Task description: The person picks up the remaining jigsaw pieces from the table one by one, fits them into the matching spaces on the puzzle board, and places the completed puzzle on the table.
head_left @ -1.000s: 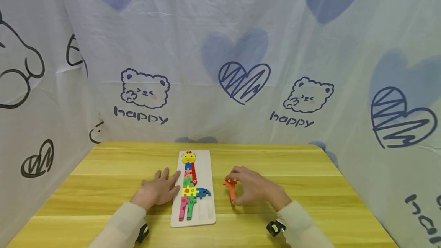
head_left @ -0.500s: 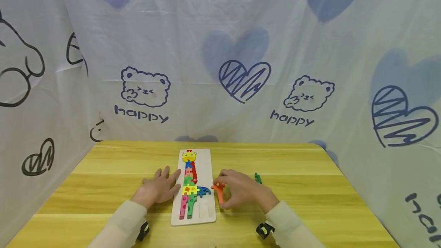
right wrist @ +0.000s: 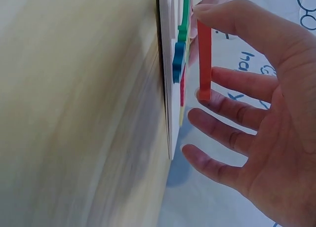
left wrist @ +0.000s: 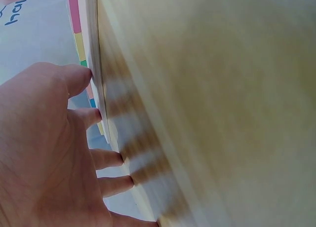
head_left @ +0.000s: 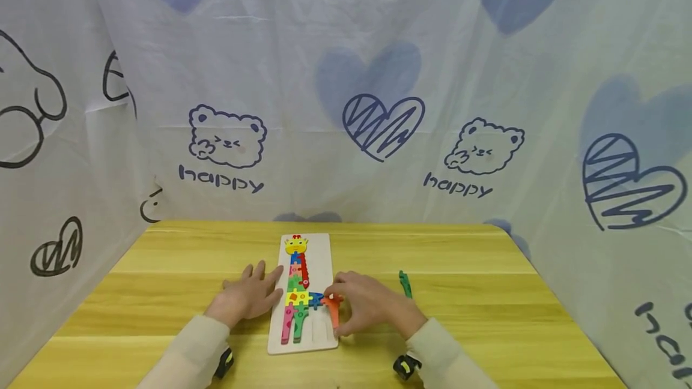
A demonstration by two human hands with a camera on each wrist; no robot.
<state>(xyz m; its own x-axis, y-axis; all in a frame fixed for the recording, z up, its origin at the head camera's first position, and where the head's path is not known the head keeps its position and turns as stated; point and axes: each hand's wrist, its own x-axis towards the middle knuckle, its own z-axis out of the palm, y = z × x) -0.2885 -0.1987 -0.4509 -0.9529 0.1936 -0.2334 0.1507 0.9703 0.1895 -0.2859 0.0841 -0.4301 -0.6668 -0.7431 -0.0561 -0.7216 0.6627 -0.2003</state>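
A white puzzle board point(head_left: 319, 260) with a giraffe made of coloured pieces lies on the table in the head view. My right hand point(head_left: 372, 304) pinches an orange leg-shaped puzzle piece point(head_left: 333, 311) between thumb and fingers, over the board's lower right side. In the right wrist view the orange piece point(right wrist: 204, 61) is edge-on and apart from the board. Beside it, a blue puzzle piece point(head_left: 316, 301) is partly covered. My left hand point(head_left: 245, 299) rests left of the board, fingers spread, with thumb and index finger at its edge point(left wrist: 94, 64).
A loose green puzzle piece point(head_left: 405, 284) lies on the wooden table point(head_left: 459, 293), beyond my right wrist. Pale recesses point(head_left: 320, 329) show in the board's lower right. A printed cloth point(head_left: 303, 77) hangs behind the table.
My right hand has moved left with the orange piece, from the bare table to over the board's right side. The loose green piece has come into view. My left hand has stayed put.
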